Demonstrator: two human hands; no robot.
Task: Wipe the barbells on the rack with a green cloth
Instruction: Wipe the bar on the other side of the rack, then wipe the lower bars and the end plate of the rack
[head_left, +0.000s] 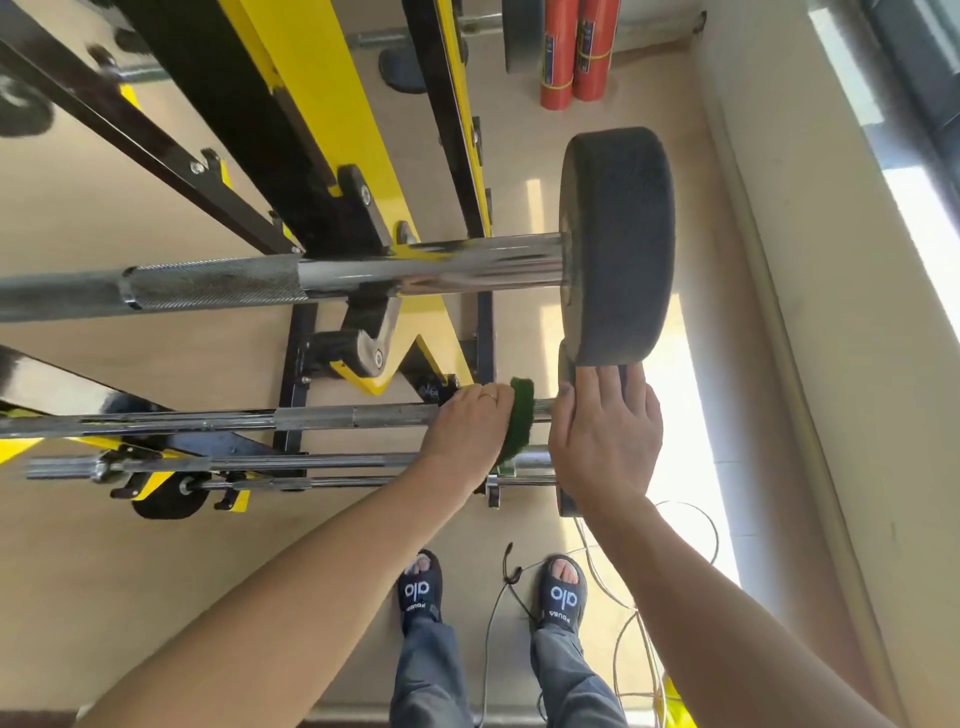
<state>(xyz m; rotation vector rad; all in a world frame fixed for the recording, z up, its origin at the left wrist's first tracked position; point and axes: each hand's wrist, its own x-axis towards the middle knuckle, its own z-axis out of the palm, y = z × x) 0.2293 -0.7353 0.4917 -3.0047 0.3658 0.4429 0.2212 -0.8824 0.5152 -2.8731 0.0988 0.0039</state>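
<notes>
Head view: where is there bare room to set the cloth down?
Bare tan floor left of the sandalled feet, below the chrome bars. Crowded: loose cables right of the feet; left hand with green cloth and right hand fill the bar ends.

"alo" on both black slides, smaller print below, perhaps "POUBA"
</notes>
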